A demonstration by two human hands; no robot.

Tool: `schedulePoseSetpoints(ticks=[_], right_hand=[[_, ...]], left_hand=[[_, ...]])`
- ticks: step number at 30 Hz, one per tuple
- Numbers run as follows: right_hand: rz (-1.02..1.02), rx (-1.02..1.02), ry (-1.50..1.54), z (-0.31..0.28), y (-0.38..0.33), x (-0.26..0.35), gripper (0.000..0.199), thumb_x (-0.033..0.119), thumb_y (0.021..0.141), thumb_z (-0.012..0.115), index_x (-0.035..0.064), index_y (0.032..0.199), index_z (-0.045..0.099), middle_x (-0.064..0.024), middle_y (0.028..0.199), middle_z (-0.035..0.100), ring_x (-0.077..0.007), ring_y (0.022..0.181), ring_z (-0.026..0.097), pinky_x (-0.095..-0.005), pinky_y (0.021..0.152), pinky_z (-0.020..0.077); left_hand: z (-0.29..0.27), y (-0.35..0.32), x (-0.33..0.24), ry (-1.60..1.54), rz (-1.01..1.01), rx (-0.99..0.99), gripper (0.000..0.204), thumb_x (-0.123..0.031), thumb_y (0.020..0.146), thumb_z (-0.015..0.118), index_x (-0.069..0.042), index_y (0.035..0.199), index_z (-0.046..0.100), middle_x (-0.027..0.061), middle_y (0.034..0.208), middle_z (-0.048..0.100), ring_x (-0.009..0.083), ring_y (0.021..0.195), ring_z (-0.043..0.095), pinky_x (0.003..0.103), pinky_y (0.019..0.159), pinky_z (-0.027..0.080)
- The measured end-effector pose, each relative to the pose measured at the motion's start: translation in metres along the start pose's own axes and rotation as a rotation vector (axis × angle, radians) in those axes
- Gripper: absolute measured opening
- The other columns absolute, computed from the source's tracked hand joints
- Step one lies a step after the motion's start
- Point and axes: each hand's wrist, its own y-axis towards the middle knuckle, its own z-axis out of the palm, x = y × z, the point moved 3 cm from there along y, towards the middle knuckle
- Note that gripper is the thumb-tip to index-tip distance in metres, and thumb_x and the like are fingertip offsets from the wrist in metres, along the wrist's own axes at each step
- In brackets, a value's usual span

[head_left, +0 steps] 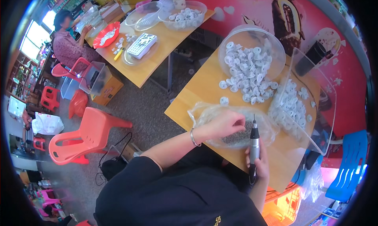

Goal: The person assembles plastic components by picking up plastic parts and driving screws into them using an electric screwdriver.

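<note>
Right hand [260, 163] wrapped around 1 electric screwdriver [255, 142]; left hand [225, 124], fingers curled, above clear plastic bag [199, 110] of small metal parts [236, 139], any pinched item indiscernible.

Black short-sleeved top [169, 194]; gold emblem [217, 220]; 1 silver bangle [192, 138].

one electric screwdriver [254, 147], slim and cylindrical, silver barrel between black nose and black tail, thin bare bit pointing up; held near upright, its lower end crossing the near edge of the tabletop [189, 94] in this view. one clear plastic bag [206, 112], thin, crumpled and spread low, lying along the near edge between the left and near corners. one loose heap of small dark-grey metal pieces [236, 138], bedded amid the bag's folds, individual shapes too fine to tell.
</note>
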Motion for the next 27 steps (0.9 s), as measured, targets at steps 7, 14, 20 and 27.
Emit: schedulePoseSetpoints(ticks=[7,14,20,27], right_hand=[[-0.004,0.005,0.008,0.003,0.002,0.003,0.102,0.048,0.071,0.074,0.0085,0.146,0.017,-0.0134,0.096,0.051,-0.0135,0.06,0.052,-0.0221,0.049,0.0428],[-0.012,0.024,0.016,0.002,0.003,0.003,0.103,0.048,0.071,0.074,0.0096,0.146,0.016,-0.0134,0.097,0.051,-0.0134,0.061,0.052,-0.0221,0.049,0.0422],[-0.025,0.022,0.019,0.001,-0.002,0.0,0.104,0.047,0.07,0.075,0.0115,0.147,0.015,-0.0133,0.097,0.051,-0.0132,0.061,0.052,-0.0222,0.048,0.0418],[0.012,0.014,0.065,-0.005,-0.001,0.0,0.109,0.04,0.066,0.08,0.0103,0.148,0.014,-0.012,0.097,0.054,-0.0129,0.062,0.053,-0.0233,0.051,0.044]], left_hand=[[0.004,0.018,0.009,-0.741,-0.088,-0.133,0.01,-0.006,0.086,0.061,0.0,0.094,0.061,0.0044,0.081,0.065,0.0116,0.074,0.062,0.025,0.068,0.049],[0.007,0.032,0.022,-1.167,-0.208,-0.199,0.015,-0.006,0.089,0.06,-0.001,0.102,0.064,0.0035,0.091,0.066,0.0087,0.081,0.061,0.024,0.075,0.05],[-0.002,0.051,0.011,-0.984,-0.058,-0.312,0.018,-0.006,0.087,0.062,-0.002,0.105,0.062,0.002,0.09,0.065,0.0073,0.082,0.06,0.024,0.075,0.05],[0.011,0.063,0.026,-1.108,-0.215,-0.305,0.02,-0.009,0.085,0.066,-0.007,0.104,0.062,0.0,0.089,0.064,0.007,0.079,0.059,0.022,0.069,0.047]])
